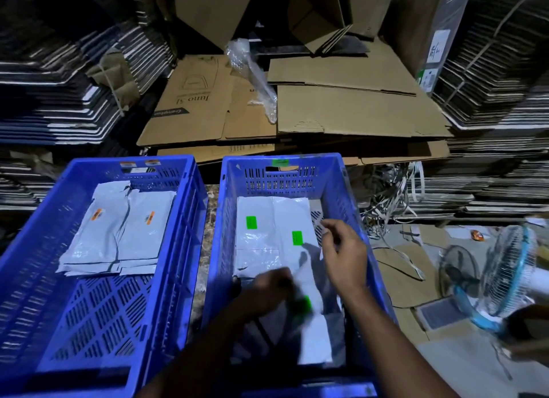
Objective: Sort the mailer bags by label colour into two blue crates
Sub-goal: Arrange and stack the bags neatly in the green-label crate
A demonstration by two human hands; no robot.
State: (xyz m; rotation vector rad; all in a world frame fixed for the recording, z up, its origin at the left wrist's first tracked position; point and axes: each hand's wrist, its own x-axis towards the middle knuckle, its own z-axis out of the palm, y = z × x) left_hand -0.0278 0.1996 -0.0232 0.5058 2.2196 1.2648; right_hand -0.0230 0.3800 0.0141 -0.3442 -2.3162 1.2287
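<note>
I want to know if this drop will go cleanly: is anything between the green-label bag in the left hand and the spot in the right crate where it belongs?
Nothing visible blocks it. The left hand holds the green-label bag already inside the right crate, just above the green-labelled bags lying there. The right hand hovers beside it, not under it.

Readable print on one flattened carton

A flattened cardboard box (190, 100) beyond the crates is showing "Juno 5L" upside down and a dark "Crompton" strip; the mailer labels are staying too small to read.
</note>
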